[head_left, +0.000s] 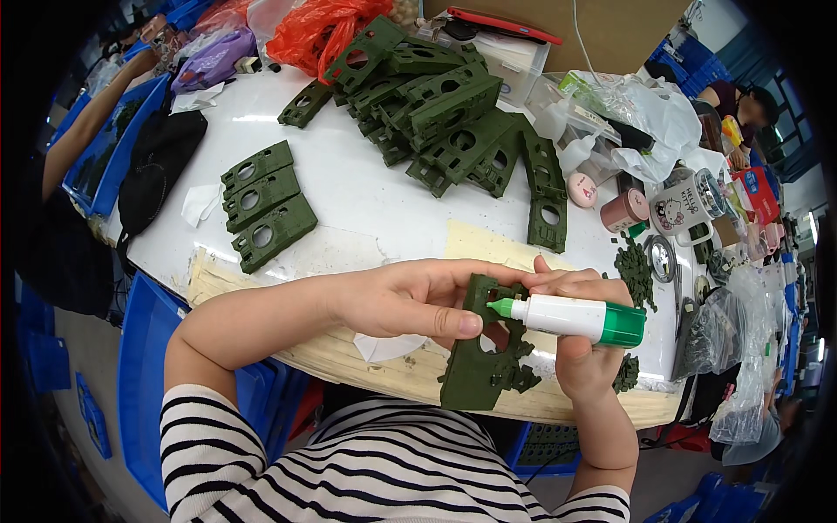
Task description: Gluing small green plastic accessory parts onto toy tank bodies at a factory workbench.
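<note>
The room around the bench [349,170] is a workroom with stacked blue bins; one other person's arm [91,122] shows far left of the heap, and one more person [741,109] sits far right of it. The bench has a white, scuffed top with a pale, worn strip along its edge on the wearer's side of the heap.

One large blue tray [144,375] stands below the bench, left of the heap and nearer the wearer. The heap [453,109] itself is dark green moulded parts with round holes, overlapping too much to count fairly. One red bag [305,39] lies at its far left. Three matching parts [270,231] lie side by side to its left, nearer the wearer.

Nearer the wearer than the heap is one held part [466,375], its upper edge pinched between thumb and fingers of the left hand [397,296]. The right hand [588,327] is curled round one white bottle [562,315] with a green cap, its green nozzle at the part's upper end; whether they touch is hard to tell.

Right of the heap stand one white mug [678,213], with lettering and a cartoon figure, and two pink pots [624,212]. Two piles of small green chips [635,275] lie right of the heap, nearer the wearer.
</note>
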Available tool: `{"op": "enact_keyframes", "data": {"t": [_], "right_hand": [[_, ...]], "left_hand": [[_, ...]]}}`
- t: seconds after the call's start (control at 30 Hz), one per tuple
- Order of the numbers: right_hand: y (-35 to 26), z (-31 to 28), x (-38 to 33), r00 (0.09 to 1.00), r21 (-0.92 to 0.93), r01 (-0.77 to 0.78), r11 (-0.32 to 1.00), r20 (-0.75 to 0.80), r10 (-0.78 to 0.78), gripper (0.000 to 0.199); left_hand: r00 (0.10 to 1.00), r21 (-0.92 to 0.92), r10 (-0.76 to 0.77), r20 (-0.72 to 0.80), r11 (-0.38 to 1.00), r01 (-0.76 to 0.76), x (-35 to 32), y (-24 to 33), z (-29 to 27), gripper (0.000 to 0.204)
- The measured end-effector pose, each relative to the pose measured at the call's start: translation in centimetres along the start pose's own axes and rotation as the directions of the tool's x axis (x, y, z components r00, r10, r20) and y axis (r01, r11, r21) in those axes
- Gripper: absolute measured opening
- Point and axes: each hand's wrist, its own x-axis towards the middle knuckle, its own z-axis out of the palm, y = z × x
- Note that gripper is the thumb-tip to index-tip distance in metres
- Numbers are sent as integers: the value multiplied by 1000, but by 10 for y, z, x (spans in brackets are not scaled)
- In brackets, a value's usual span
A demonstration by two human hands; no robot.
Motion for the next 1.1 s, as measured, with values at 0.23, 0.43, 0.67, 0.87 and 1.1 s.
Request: {"op": "enact_keyframes", "data": {"t": [0.23,0.43,0.67,0.87,1.1], "right_hand": [[0,0,0,1000,-26,-5,1000,2,5,56],[1,0,-1,1000,-26,2,1000,0,-2,57],[0,1,0,1000,14,-17,1000,-18,17,56],[-6,-1,3,997,32,-13,999,-80,16,52],[-5,-8,6,995,8,44,999,-87,-44,45]], "left_hand": [[1000,-20,7,6,1000,-7,0,0,0,58],[1000,-2,3,-1,1000,-3,0,0,0,59],[1000,26,-6,-12,1000,7,0,1,0,59],[999,-3,32,-19,999,-32,1,-1,0,58],[998,-40,39,-58,998,-41,1,9,2,69]]}}
